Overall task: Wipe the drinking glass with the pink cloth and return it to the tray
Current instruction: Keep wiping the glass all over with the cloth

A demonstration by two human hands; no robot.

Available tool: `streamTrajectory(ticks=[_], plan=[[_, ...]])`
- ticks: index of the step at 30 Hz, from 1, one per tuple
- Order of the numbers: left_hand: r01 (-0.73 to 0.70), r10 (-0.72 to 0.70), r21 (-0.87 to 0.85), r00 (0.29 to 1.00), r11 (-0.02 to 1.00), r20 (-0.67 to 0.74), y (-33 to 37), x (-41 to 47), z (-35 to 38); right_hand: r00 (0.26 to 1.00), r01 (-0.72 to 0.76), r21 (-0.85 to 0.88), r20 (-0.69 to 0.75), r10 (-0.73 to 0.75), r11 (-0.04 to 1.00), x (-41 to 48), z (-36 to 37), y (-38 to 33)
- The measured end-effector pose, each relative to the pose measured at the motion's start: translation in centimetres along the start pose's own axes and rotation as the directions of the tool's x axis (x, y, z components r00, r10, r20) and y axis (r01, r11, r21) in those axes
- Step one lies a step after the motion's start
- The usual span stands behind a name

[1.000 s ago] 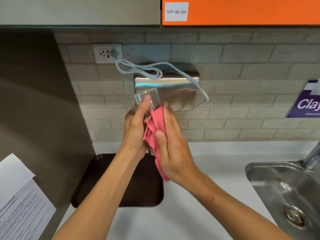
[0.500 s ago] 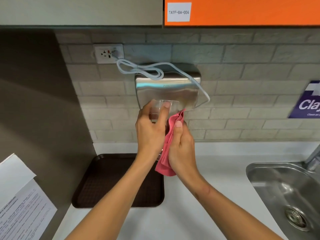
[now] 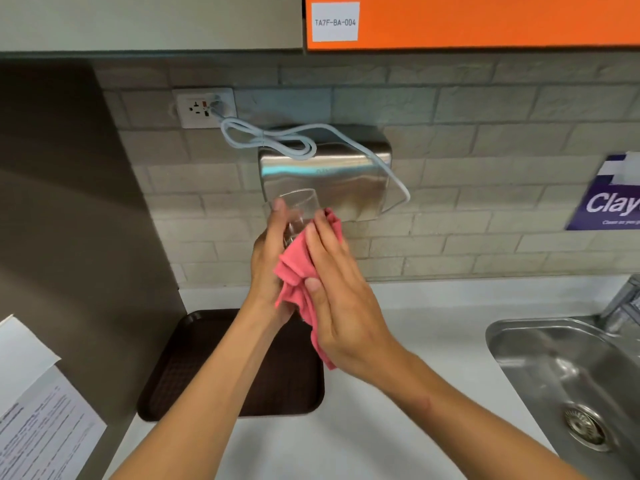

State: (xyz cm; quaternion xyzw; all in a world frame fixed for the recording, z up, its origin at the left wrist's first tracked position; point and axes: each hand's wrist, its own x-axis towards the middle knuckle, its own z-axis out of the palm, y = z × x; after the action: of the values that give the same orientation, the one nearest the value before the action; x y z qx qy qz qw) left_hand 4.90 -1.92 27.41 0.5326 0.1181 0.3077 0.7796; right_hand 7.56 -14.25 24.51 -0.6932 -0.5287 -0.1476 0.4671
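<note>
A clear drinking glass (image 3: 300, 206) is held up in the air above the counter, in front of the steel hand dryer, with its rim tilted away from me. My left hand (image 3: 268, 261) is wrapped around its left side. My right hand (image 3: 341, 299) presses the crumpled pink cloth (image 3: 298, 271) flat against the glass's right side, fingers extended over the cloth. The lower part of the glass is hidden by the cloth and my hands. The dark brown tray (image 3: 194, 368) lies empty on the white counter below my forearms, against the left wall.
A steel hand dryer (image 3: 349, 174) with a looped white cable hangs on the tiled wall just behind the glass. A steel sink (image 3: 568, 382) with a tap is at right. A printed paper sheet (image 3: 38, 410) hangs at lower left. Cabinets are overhead.
My right hand has slid with the cloth from behind the glass round onto its near right side, opening flatter. The glass has turned in my left hand and tilted a little.
</note>
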Motion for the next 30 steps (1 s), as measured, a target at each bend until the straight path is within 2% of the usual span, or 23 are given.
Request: streamTrajectory(ticks=[2, 5, 7, 9, 12, 14, 18, 21, 25, 27, 30], plan=[[0.023, -0.022, -0.016, 0.995, 1.000, 0.096, -0.2, -0.5, 0.2, 0.998, -0.062, 0.073, -0.022, 0.064, 0.995, 2.0, -0.8, -0.2], [-0.026, 0.031, -0.035, 0.991, 0.999, 0.131, -0.1, -1.1, 0.9, 0.981, -0.149, 0.310, -0.072, 0.180, 0.939, 4.4, -1.7, -0.2], [-0.075, 0.082, -0.058, 0.988, 0.995, 0.133, 0.0, -1.0, 0.7, 0.978, -0.153, 0.381, -0.073, 0.195, 0.912, 3.9, -1.4, -0.4], [-0.093, 0.104, -0.091, 0.987, 0.991, 0.120, 0.1, -0.6, 0.1, 0.979, -0.167, 0.356, -0.048, 0.196, 0.919, 2.2, -0.5, -0.7], [-0.078, 0.087, -0.066, 0.987, 0.995, 0.134, 0.1, -0.5, -0.3, 0.982, -0.168, 0.226, -0.044, 0.182, 0.960, 0.3, 0.6, -0.9], [-0.095, 0.099, -0.035, 0.980, 0.995, 0.170, 0.0, -0.6, -0.3, 0.984, -0.146, 0.240, -0.067, 0.166, 0.960, 1.3, 0.1, -0.9], [-0.151, 0.151, -0.013, 0.969, 0.988, 0.194, 0.5, -1.0, 0.4, 0.965, -0.168, 0.504, -0.090, 0.246, 0.847, 3.8, -1.7, -1.1], [-0.207, 0.207, -0.012, 0.966, 0.978, 0.153, 1.3, -0.7, 0.1, 0.931, -0.302, 0.539, -0.009, 0.364, 0.786, 2.4, -1.6, -1.2], [-0.249, 0.247, -0.002, 0.958, 0.968, 0.148, 1.8, 0.3, -0.8, 0.836, -0.498, 0.572, 0.116, 0.537, 0.652, 0.0, -0.4, -0.2], [-0.280, 0.272, 0.045, 0.953, 0.959, 0.131, 1.8, 0.3, -0.7, 0.846, -0.475, 0.547, 0.069, 0.529, 0.689, -0.4, -0.3, 0.1], [-0.306, 0.293, 0.093, 0.946, 0.947, 0.136, 1.6, -0.4, 0.0, 0.907, -0.322, 0.525, -0.068, 0.416, 0.788, 0.3, -1.1, -0.2]])
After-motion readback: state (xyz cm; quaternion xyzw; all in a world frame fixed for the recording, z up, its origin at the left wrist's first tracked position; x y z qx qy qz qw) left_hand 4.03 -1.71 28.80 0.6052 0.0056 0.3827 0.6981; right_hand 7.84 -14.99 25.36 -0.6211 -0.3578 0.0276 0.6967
